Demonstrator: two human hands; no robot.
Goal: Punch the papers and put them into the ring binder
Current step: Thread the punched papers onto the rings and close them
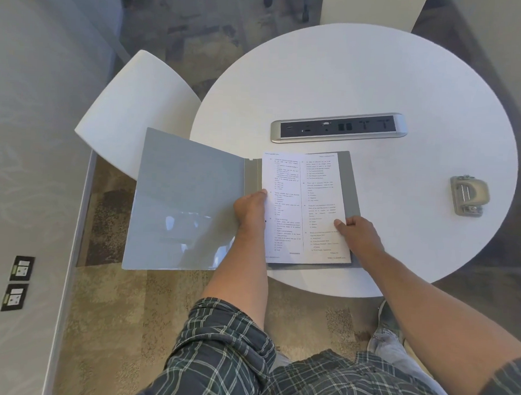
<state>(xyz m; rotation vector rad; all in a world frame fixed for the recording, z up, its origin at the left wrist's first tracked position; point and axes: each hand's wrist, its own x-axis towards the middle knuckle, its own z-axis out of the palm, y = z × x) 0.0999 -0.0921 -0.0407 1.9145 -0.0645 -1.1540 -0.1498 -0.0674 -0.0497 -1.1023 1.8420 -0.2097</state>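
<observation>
A grey binder (185,200) lies open at the near left edge of the round white table (375,77); its glossy front cover hangs out past the table edge. Printed papers (306,205) lie on the binder's right half, next to the spine. My left hand (251,210) grips the papers' left edge at the spine. My right hand (360,232) holds their right edge, thumb on top of the page. A grey metal hole punch (469,195) stands on the table to the right, apart from both hands.
A silver power and socket strip (338,127) is set into the table behind the binder. A white chair (132,110) stands at the left, partly under the open cover. A grey wall with two floor-level sockets runs along the left.
</observation>
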